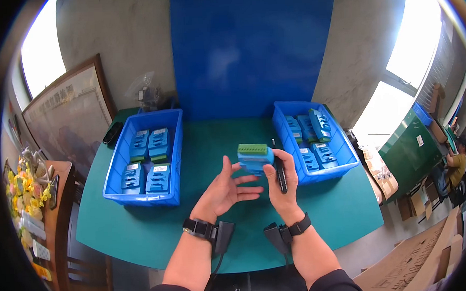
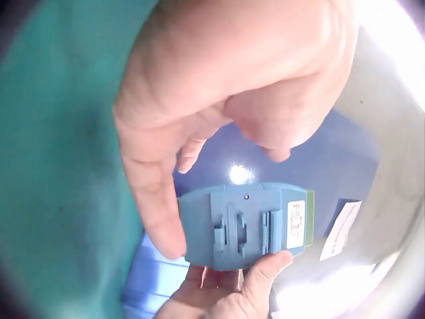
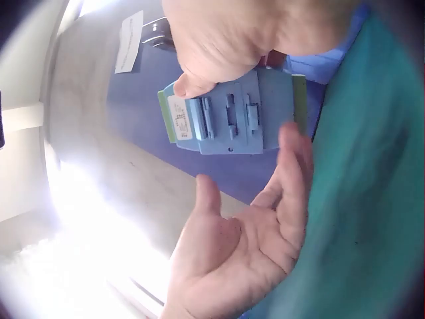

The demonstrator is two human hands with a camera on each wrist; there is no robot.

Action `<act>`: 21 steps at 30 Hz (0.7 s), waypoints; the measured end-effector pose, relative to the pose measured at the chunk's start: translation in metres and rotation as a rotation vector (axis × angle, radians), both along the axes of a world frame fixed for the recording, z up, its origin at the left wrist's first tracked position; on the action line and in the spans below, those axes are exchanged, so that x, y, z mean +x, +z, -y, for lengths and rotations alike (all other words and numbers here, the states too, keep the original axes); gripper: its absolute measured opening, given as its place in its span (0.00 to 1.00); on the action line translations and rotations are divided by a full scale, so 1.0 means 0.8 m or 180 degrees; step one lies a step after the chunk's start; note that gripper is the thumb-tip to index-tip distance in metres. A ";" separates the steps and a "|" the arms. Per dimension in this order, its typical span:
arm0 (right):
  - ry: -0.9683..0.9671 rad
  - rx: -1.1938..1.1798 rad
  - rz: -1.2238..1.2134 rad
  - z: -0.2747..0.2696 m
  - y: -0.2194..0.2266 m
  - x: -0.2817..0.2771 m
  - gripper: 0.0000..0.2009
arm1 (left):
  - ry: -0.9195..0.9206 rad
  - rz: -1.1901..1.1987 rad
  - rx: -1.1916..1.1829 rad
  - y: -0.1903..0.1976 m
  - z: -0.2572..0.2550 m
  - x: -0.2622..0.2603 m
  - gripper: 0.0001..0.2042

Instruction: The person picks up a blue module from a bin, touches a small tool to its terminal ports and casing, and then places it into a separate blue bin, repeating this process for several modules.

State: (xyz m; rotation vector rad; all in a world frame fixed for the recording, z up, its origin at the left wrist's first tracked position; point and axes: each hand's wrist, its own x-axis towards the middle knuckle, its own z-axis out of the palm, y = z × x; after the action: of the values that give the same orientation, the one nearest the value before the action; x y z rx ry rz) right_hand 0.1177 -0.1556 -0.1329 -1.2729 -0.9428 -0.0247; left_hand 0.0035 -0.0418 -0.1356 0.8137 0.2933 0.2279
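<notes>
- Head view: the right hand (image 1: 291,194) grips a blue block (image 1: 260,165) with its thumb in front, which seems to keep it steady. The block is up over the green table (image 1: 237,236), between two blue bins.
- A thin black tool (image 1: 282,178) lies along the right hand too, likely tucked there so it need not be put down.
- The left hand (image 1: 222,193) is open, palm partly up and fingers apart, just beside the block. This may be to help hold or turn it.
- The left bin (image 1: 142,201) and right bin (image 1: 330,173) hold more blocks, most with their clip sides up. One on each side makes both easy to reach.
- The bin walls stand up like little fences, so hands must go over them. There is room between the bins, and the near table edge curves under the arms. The wrist cords (image 1: 218,266) could rub on it.
- Left wrist view: the clip side and white label (image 2: 295,224) show. The right thumb presses near the block's long edge, leaving most of that side uncovered. One left finger is by the block's end; I can't tell if it touches.
- Right wrist view: the left palm faces the block, with a gap between thumb and fingers where the block could fit.
</notes>
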 end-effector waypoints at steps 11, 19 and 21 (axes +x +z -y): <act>0.1126 -0.0001 -0.0967 0.012 0.006 -0.011 0.13 | 0.1600 0.1064 -0.0248 -0.004 -0.013 -0.002 0.30; 0.1385 0.0024 -0.1295 0.009 0.006 -0.015 0.13 | 0.2002 0.0840 0.0031 0.001 -0.007 -0.002 0.32; 0.1489 -0.0079 -0.1267 0.010 0.009 -0.019 0.13 | 0.1834 0.0761 0.0136 -0.013 -0.017 0.002 0.27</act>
State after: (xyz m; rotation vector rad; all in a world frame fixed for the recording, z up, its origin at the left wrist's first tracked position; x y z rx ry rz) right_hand 0.1026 -0.1637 -0.1258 -1.0025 -0.8703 0.5868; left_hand 0.0047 -0.0281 -0.1460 0.7204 0.2923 0.8674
